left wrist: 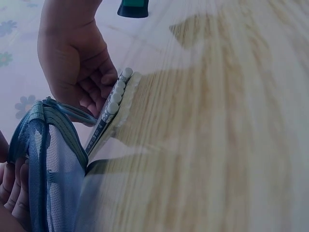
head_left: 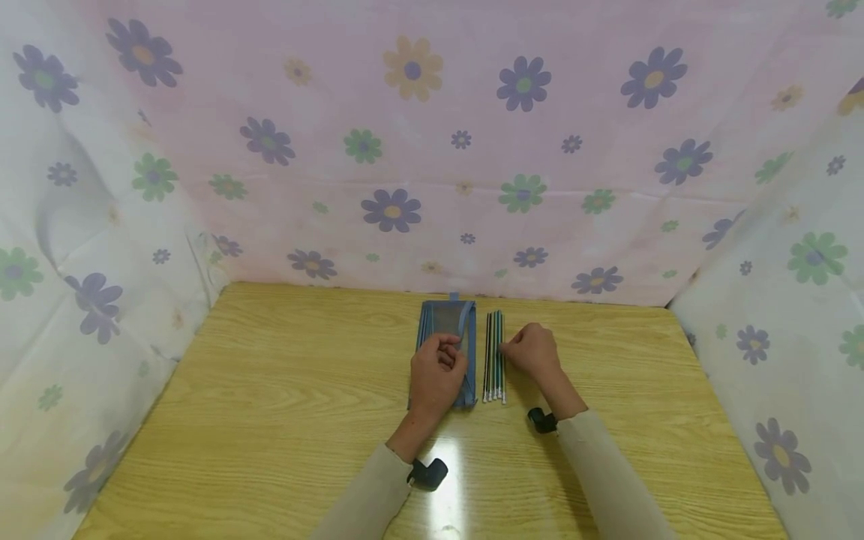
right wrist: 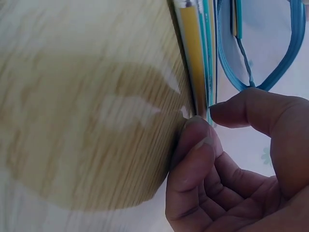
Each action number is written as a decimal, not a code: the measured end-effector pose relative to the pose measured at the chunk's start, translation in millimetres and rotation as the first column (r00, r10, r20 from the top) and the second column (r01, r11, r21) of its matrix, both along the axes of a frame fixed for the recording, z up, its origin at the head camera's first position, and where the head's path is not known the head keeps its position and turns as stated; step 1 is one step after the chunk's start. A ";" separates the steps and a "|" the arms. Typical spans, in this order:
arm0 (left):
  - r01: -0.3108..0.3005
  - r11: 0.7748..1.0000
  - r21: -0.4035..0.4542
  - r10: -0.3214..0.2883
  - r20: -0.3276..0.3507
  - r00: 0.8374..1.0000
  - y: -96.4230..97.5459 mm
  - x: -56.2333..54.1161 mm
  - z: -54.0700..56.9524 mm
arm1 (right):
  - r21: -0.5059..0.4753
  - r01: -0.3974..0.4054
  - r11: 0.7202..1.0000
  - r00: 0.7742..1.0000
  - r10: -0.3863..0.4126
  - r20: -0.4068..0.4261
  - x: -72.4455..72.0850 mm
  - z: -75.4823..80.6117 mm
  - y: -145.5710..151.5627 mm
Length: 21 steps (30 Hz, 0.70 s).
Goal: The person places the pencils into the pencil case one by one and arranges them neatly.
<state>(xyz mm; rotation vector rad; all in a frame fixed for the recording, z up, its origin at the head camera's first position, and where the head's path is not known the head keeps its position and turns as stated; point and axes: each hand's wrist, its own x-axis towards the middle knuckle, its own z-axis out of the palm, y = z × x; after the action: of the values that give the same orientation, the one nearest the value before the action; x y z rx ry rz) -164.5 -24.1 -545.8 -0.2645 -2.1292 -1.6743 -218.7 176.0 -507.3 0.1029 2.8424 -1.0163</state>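
Observation:
A blue mesh pencil case (head_left: 471,352) lies on the table with its zipper open. My left hand (head_left: 437,373) grips its upper side; in the left wrist view the curled fingers (left wrist: 18,191) show beside the mesh, and the zippered edge (left wrist: 65,118) stands raised. To the right of the case, several pencils (head_left: 495,356) lie side by side in a row, white eraser ends toward me. My right hand (head_left: 536,351) is at the row's right edge, its thumb and index finger pinching a yellow pencil (right wrist: 193,43). Inside the case, pencils (right wrist: 238,19) are visible in the right wrist view.
The wood-grain table (head_left: 283,420) extends to both sides and toward me. Flowered cloth (head_left: 445,165) hangs at its back edge and along both sides. A black wrist camera (head_left: 428,475) sits on the left wrist, another black camera (head_left: 542,420) on the right.

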 end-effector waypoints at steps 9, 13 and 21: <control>-0.003 1.000 -0.001 0.003 -0.004 1.000 -0.6 -1.0 -2.6 | 0.040 0.012 0.999 0.999 -0.014 0.041 -2.4 3.1 -2.2; -0.006 1.000 -0.005 0.006 0.000 1.000 -0.8 -1.1 -2.5 | 0.054 0.009 0.999 0.999 -0.011 0.036 -2.1 4.2 -3.2; -0.007 1.000 -0.008 0.006 -0.013 1.000 -0.5 -1.0 -1.7 | 0.116 0.034 0.993 0.999 -0.037 0.029 -3.0 3.0 -7.5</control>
<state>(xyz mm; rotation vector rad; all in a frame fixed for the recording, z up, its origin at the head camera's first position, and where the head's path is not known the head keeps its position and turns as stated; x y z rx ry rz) -165.5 -24.6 -547.5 -0.2696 -2.1256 -1.6565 -221.7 168.5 -504.3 0.1787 2.8799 -0.8478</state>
